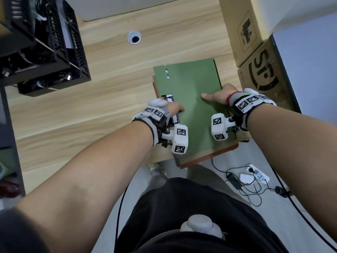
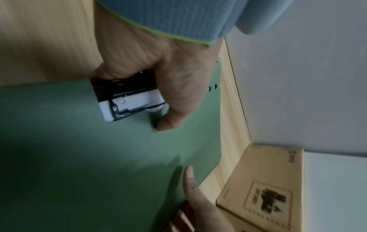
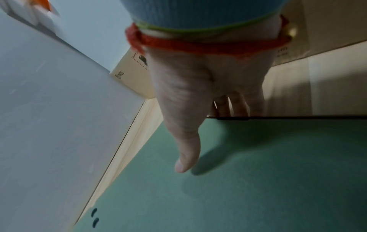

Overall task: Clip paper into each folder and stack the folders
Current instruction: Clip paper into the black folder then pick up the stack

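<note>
A green folder (image 1: 193, 99) lies closed on top of a stack at the table's near right edge, with a brown folder (image 1: 209, 156) under it; the stack overhangs the front edge. My left hand (image 1: 177, 109) grips the white-and-black clip (image 2: 131, 102) at the folder's left edge, fingers curled round it and thumb (image 2: 168, 120) on the green cover (image 2: 99, 157). My right hand (image 1: 215, 96) holds the right edge: the thumb (image 3: 184, 157) lies on the cover (image 3: 258, 180) and the fingers (image 3: 238, 105) reach under. No paper shows.
Two cardboard boxes (image 1: 244, 28) (image 1: 264, 73) stand close to the right of the folder. A black open rack (image 1: 42, 42) fills the far left. A cable grommet (image 1: 134, 37) sits in the wooden tabletop (image 1: 91, 106). A power strip and cables (image 1: 255, 175) lie on the floor.
</note>
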Action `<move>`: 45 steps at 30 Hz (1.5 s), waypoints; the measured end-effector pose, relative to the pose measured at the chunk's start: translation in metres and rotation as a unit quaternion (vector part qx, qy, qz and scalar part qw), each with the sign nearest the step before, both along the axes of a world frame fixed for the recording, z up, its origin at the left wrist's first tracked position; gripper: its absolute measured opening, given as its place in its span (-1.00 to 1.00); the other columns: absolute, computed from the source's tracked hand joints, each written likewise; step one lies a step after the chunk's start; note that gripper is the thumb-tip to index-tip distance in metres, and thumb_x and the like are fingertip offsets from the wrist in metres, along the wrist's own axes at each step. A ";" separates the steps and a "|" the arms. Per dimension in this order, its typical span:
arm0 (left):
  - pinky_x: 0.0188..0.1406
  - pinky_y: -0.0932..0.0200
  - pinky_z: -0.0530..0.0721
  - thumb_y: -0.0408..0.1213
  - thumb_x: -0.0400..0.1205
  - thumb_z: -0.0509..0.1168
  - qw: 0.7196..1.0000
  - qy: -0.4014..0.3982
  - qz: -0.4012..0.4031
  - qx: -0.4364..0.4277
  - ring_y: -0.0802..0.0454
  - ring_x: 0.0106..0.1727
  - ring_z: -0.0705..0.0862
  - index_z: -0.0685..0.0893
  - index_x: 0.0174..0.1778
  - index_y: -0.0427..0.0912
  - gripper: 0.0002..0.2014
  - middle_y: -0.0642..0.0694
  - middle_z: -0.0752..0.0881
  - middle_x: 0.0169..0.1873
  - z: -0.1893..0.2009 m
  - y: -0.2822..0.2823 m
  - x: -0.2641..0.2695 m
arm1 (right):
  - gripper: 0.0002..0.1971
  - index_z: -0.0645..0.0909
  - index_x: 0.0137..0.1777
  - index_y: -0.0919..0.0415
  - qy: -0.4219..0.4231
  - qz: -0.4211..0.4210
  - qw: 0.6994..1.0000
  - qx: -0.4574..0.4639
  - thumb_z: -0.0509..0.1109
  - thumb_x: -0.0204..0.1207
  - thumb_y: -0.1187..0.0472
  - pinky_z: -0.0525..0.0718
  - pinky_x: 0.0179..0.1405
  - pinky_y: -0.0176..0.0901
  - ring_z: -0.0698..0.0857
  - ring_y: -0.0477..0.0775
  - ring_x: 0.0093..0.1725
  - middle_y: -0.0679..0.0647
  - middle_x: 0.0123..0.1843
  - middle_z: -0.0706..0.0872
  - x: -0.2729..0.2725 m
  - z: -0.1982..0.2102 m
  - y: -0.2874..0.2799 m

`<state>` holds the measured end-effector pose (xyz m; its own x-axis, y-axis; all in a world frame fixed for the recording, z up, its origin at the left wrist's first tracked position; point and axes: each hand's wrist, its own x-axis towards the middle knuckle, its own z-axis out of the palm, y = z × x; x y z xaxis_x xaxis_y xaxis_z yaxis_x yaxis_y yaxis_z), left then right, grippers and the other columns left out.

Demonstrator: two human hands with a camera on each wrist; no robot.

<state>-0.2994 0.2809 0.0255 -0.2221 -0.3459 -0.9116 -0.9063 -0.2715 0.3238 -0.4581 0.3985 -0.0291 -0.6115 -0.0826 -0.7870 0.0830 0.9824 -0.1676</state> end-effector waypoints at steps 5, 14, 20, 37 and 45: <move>0.26 -0.11 0.67 -0.18 0.52 0.46 0.999 -0.003 0.034 -0.011 -0.15 0.04 0.71 0.54 -0.25 -0.20 -0.76 -0.17 0.72 0.01 -0.002 -0.025 0.023 | 0.16 0.23 0.61 0.28 -0.015 0.038 0.999 -0.002 0.58 0.17 -0.40 0.48 0.46 0.23 0.43 0.35 0.52 0.27 0.60 0.34 0.033 -0.012 -0.012; 0.48 -0.11 0.46 -0.22 0.72 0.28 0.998 0.027 0.058 -0.014 -0.23 0.41 0.54 0.40 0.47 -0.51 -0.49 -0.33 0.51 0.45 -0.008 -0.033 0.042 | 0.28 0.30 0.57 0.27 -0.024 -0.013 0.998 -0.048 0.67 -0.09 -0.41 0.59 0.35 0.24 0.58 0.33 0.39 0.18 0.48 0.53 0.042 -0.011 -0.031; 0.31 -0.20 0.63 0.04 0.48 0.52 0.996 0.025 0.087 -0.027 -0.24 0.20 0.70 0.60 0.20 -0.30 -0.44 -0.27 0.70 0.21 -0.023 -0.047 0.058 | 0.34 0.48 0.42 0.26 -0.069 -0.089 0.990 -0.086 0.66 -0.39 -0.49 0.73 0.08 0.34 0.77 0.33 0.05 0.19 0.21 0.73 0.037 -0.022 -0.021; -0.30 0.17 0.76 0.42 0.02 0.57 0.979 0.135 0.154 0.019 0.08 -0.26 0.81 0.69 0.24 -0.12 -0.04 0.03 0.81 -0.09 -0.021 -0.113 0.066 | -0.51 0.76 0.09 0.28 -0.113 -0.157 0.915 -0.353 0.74 0.21 0.06 0.83 -0.14 0.11 0.86 0.22 -0.14 0.20 -0.08 0.86 0.043 0.043 -0.055; 0.04 -0.20 0.78 -0.03 0.06 0.77 0.910 0.342 0.214 -0.095 -0.15 0.04 0.81 0.56 0.40 -0.24 -0.02 -0.19 0.80 0.11 0.045 -0.162 0.038 | -0.81 0.73 -0.07 0.19 -0.061 -0.156 0.833 -0.526 0.63 0.36 0.35 0.79 -0.18 -0.04 0.84 0.06 -0.17 0.04 -0.16 0.87 0.017 0.115 -0.094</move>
<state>-0.2610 0.1190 0.0705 -0.5223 -0.6710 -0.5263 -0.2997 -0.4334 0.8499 -0.4409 0.3041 0.0854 -0.6531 -0.6184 -0.4370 0.3873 0.2231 -0.8945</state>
